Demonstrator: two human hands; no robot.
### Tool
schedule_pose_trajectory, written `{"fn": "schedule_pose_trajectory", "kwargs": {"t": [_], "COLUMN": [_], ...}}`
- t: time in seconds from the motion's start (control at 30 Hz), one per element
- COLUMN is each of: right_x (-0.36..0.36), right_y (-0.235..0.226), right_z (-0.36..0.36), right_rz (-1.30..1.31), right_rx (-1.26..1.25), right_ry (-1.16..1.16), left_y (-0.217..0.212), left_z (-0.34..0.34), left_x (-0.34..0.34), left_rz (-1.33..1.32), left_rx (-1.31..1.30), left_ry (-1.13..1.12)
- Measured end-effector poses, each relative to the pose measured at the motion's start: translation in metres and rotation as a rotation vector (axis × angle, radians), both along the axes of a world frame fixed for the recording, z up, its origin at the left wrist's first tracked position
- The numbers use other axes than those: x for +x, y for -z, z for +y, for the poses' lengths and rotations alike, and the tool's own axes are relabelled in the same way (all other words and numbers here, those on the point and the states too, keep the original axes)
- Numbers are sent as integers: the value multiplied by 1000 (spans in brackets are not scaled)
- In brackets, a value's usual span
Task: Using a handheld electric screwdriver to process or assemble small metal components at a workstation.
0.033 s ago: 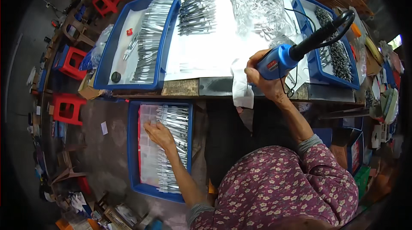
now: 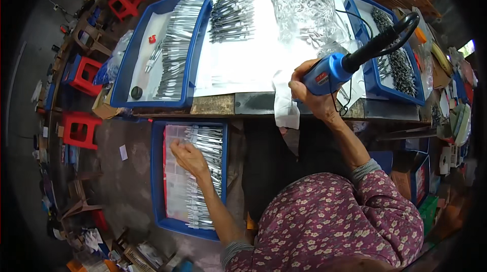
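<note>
My right hand (image 2: 317, 100) is wrapped round a blue electric screwdriver (image 2: 324, 75) with a black cable, held over the table's front edge. My left hand (image 2: 189, 160) reaches over a lower blue tray (image 2: 158, 180), its fingers curled together; whether something small is in them is hidden. Under and beside that hand lie slim silvery metal pieces (image 2: 209, 142) in a row, next to a clear plastic sheet (image 2: 176, 191). On the table, a second blue tray (image 2: 188, 94) holds a stack of similar long metal pieces (image 2: 177, 43). Darker slim pieces (image 2: 232, 18) lie on white paper (image 2: 238, 64).
A clear bag of small pale parts (image 2: 304, 10) lies at the table's back. Further right, another blue tray (image 2: 373, 81) holds dark small parts (image 2: 401, 69). A white cloth (image 2: 286, 107) hangs over the front edge. Red stools (image 2: 80, 130) stand on the left floor.
</note>
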State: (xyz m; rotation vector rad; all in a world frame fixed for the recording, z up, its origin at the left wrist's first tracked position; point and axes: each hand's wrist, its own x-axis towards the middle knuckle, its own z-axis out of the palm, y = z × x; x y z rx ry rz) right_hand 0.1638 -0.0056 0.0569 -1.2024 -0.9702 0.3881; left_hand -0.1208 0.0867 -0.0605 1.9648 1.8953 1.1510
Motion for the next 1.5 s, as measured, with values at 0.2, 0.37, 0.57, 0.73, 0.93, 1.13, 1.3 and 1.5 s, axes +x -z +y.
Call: {"fn": "schedule_pose_trajectory", "kwargs": {"t": [0.2, 0.37, 0.57, 0.73, 0.93, 1.13, 1.3, 1.5], "right_x": [17, 5, 11, 12, 11, 8, 6, 9], "right_y": [9, 2, 6, 12, 13, 10, 7, 15], "right_z": [-6, -1, -5, -6, -5, -6, -7, -10], "right_rz": [-66, -61, -137, -3, -24, -100, -72, -105], "right_rx": [-49, -37, -17, 81, 56, 36, 7, -24], "right_ry": [13, -46, -29, -89, -83, -76, -65, -55], "left_y": [-89, -87, -71, -59, -59, -59, -58, -60], "left_z": [30, 114, 162, 172, 171, 176, 178, 172], "left_x": [141, 220, 286, 300, 305, 303, 298, 277], "left_rz": [-211, -124, 80, 319, 387, 404, 419, 384], "left_rx": [116, 290, 459, 468, 614, 637, 635, 743], "left_ry": [613, 832, 773, 689, 623, 650, 681, 585]}}
